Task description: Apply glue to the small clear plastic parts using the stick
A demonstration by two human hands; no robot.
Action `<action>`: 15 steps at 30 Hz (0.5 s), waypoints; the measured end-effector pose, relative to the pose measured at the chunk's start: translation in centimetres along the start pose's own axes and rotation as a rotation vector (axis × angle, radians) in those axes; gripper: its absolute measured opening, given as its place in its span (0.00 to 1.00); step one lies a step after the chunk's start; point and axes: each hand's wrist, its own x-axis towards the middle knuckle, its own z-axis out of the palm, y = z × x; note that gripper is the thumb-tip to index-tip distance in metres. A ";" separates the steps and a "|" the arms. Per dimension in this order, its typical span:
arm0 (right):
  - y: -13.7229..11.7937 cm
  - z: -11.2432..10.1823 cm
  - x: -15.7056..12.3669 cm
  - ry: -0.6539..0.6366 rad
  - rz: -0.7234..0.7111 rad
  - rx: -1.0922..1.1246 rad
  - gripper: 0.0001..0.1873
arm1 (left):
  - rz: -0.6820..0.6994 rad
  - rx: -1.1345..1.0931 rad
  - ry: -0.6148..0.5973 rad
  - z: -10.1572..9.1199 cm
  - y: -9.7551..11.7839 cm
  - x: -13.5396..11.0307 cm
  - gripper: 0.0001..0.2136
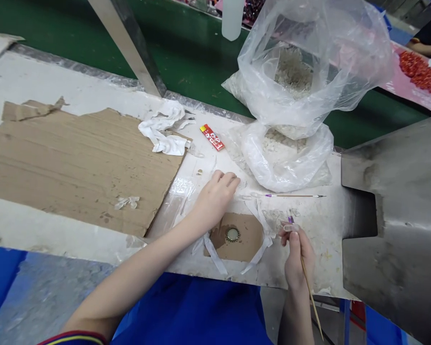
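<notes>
My left hand (215,194) rests on the white table, fingers curled down onto the surface just above a small taped-down cardboard patch (247,239); what its fingertips touch is hidden. A bottle cap (232,234) holding something pale sits on that patch. My right hand (296,251) is closed round a thin wooden-handled brush (311,292) with a purple ferrule, and its fingers also pinch a small clear piece (291,227). A second thin brush (294,195) lies on the table beyond.
Clear plastic bags (290,96) of small pale parts stand behind the hands. A red packet (212,137) and a white rag (163,127) lie nearby. A big cardboard sheet (72,163) covers the table's left. A grey metal housing (398,215) stands at right. Another person's arm (425,48) shows top right.
</notes>
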 end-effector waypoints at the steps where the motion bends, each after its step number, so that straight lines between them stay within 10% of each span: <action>1: -0.1 0.3 -0.3 -0.013 0.003 0.001 0.24 | 0.010 0.024 -0.019 0.3 0.1 0.3 0.09; 15: 0.3 1.0 0.2 0.048 -0.035 0.108 0.14 | 0.034 0.136 -0.077 1.4 -0.9 1.7 0.10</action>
